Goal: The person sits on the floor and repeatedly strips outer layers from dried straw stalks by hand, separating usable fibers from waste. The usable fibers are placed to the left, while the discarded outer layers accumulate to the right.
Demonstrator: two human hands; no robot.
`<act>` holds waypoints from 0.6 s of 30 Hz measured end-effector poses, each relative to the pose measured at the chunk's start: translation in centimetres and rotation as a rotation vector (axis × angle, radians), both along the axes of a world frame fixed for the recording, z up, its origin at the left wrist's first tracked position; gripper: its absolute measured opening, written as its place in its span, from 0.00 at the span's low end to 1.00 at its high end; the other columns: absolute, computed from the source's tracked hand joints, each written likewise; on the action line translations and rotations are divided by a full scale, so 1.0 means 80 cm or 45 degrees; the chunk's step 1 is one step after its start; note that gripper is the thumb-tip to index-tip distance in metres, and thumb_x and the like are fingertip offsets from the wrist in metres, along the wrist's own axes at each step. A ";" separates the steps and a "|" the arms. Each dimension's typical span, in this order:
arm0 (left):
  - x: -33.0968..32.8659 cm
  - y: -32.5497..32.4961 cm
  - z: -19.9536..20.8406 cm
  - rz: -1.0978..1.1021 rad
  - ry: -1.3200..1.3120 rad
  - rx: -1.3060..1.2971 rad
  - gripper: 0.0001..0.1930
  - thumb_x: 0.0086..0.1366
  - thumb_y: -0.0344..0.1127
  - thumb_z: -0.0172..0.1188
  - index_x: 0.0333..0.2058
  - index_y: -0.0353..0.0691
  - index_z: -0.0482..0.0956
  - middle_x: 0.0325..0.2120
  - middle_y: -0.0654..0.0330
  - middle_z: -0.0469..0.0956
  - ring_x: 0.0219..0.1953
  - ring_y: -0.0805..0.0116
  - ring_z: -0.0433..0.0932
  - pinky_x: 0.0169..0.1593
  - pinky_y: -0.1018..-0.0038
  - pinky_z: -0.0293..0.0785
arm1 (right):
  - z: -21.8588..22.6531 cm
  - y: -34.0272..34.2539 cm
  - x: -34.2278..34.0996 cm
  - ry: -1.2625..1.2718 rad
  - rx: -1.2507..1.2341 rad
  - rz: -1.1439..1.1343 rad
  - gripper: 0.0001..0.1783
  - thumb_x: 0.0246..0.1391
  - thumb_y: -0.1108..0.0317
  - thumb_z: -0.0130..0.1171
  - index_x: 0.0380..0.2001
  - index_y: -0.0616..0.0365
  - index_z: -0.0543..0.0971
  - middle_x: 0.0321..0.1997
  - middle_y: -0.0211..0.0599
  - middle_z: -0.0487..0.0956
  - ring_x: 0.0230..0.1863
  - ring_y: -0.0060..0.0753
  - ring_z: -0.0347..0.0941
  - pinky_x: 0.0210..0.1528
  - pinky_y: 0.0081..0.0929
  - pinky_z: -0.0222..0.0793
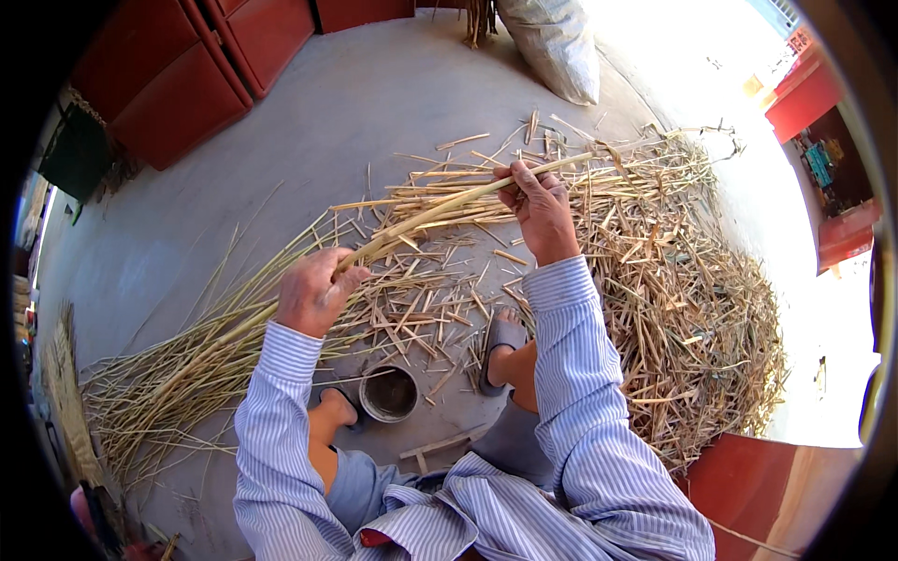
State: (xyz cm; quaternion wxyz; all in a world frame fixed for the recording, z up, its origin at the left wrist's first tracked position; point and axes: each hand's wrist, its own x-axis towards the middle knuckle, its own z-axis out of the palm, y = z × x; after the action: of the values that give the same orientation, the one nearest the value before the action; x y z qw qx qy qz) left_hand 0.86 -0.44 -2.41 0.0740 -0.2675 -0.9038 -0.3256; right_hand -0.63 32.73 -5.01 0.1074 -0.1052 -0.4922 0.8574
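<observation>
My left hand (323, 288) is closed around the lower end of a slim bundle of pale yellow-green stalks (435, 213). Farther up and to the right, my right hand (541, 208) pinches the same stalks between thumb and fingers. They slant across the space between both hands, above the floor. Below my left hand, long thin green stalks (178, 388) fan out to the left. Short straw pieces (412, 304) lie scattered beneath the bundle. Beyond my right hand, more straw lies in a loose layer.
A large straw heap (692, 318) lies at the right. Between my sandaled feet stands a round metal bowl (363, 393), with a small wooden frame (444, 447) nearer me. A white sack (561, 51) and red panels (168, 84) stand at the back. A broom-like sheaf (65, 383) is far left.
</observation>
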 end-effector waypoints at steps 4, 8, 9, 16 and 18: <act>-0.007 0.034 -0.006 0.045 0.362 0.100 0.16 0.58 0.45 0.65 0.35 0.37 0.80 0.24 0.53 0.79 0.27 0.52 0.78 0.30 0.61 0.72 | 0.006 -0.040 0.005 -0.013 0.088 0.205 0.11 0.61 0.60 0.60 0.39 0.56 0.78 0.37 0.33 0.83 0.34 0.22 0.78 0.39 0.19 0.76; -0.016 0.026 -0.015 0.130 0.396 -0.166 0.12 0.57 0.41 0.65 0.29 0.39 0.77 0.23 0.53 0.78 0.26 0.51 0.79 0.27 0.60 0.71 | 0.011 -0.059 0.010 -0.090 0.157 0.208 0.14 0.58 0.57 0.63 0.39 0.55 0.79 0.34 0.32 0.82 0.35 0.22 0.78 0.41 0.21 0.74; -0.016 0.025 -0.017 0.205 0.413 -0.262 0.11 0.57 0.40 0.66 0.27 0.39 0.76 0.22 0.53 0.78 0.25 0.51 0.78 0.27 0.60 0.71 | 0.013 -0.059 0.011 -0.122 0.179 0.198 0.14 0.58 0.56 0.63 0.39 0.55 0.79 0.33 0.32 0.81 0.36 0.22 0.78 0.42 0.21 0.74; -0.038 0.029 -0.018 0.340 0.585 -0.519 0.12 0.57 0.40 0.65 0.34 0.39 0.78 0.25 0.55 0.79 0.28 0.56 0.78 0.32 0.62 0.70 | 0.008 -0.067 0.013 -0.159 0.110 0.273 0.18 0.60 0.55 0.61 0.41 0.60 0.78 0.36 0.33 0.81 0.38 0.25 0.79 0.44 0.23 0.75; -0.035 0.057 -0.013 0.173 0.738 -0.364 0.19 0.56 0.43 0.67 0.41 0.38 0.78 0.29 0.58 0.80 0.34 0.61 0.78 0.39 0.63 0.70 | -0.002 -0.076 0.012 -0.166 0.071 0.368 0.16 0.61 0.56 0.59 0.41 0.60 0.78 0.39 0.36 0.81 0.41 0.27 0.79 0.45 0.23 0.76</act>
State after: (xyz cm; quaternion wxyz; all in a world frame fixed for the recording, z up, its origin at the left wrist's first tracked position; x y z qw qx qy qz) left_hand -1.90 4.10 -3.46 0.3112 -0.2956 -0.8976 -0.1001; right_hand 0.36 26.62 -5.14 -0.0466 -0.0856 -0.5319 0.8412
